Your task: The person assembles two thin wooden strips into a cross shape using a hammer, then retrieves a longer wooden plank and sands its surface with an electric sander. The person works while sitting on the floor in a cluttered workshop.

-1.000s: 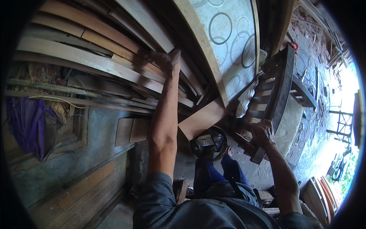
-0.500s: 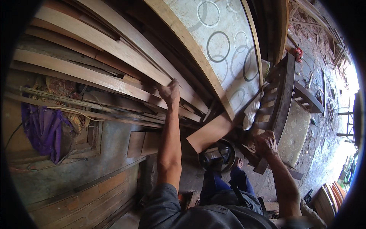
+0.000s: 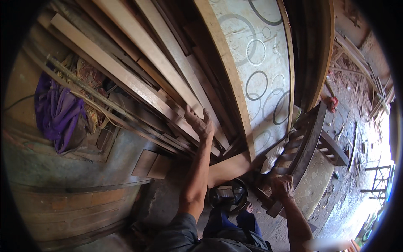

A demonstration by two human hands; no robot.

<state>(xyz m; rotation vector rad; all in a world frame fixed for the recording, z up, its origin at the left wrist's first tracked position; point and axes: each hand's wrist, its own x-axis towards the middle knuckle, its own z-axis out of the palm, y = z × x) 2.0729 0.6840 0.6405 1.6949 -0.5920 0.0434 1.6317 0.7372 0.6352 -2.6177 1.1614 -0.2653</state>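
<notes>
My left hand [image 3: 200, 124] reaches into a leaning stack of long wooden planks. Its thumb and a finger are spread apart over the end part of a light plank [image 3: 156, 59], touching it. Another pale plank [image 3: 113, 69] lies to the left, and more planks fan out around it. My right hand [image 3: 282, 187] is closed at the dark wooden rail [image 3: 308, 143] of a slatted chair with a patterned seat [image 3: 314, 178]. The fingers' undersides are hidden there. Between my arms a short, wide board [image 3: 228, 169] lies across the foot of the stack.
A wood-edged panel with printed circles [image 3: 264, 80] leans beside the planks. Purple cloth [image 3: 58, 111] hangs at the left by a long pole [image 3: 90, 88]. A dark round container [image 3: 228, 194] stands by my feet. Wood scraps litter the floor at the right.
My view has turned, so the planks look steeper. My left hand has shifted along the planks, its thumb and finger now spread. My right hand stays closed at the chair.
</notes>
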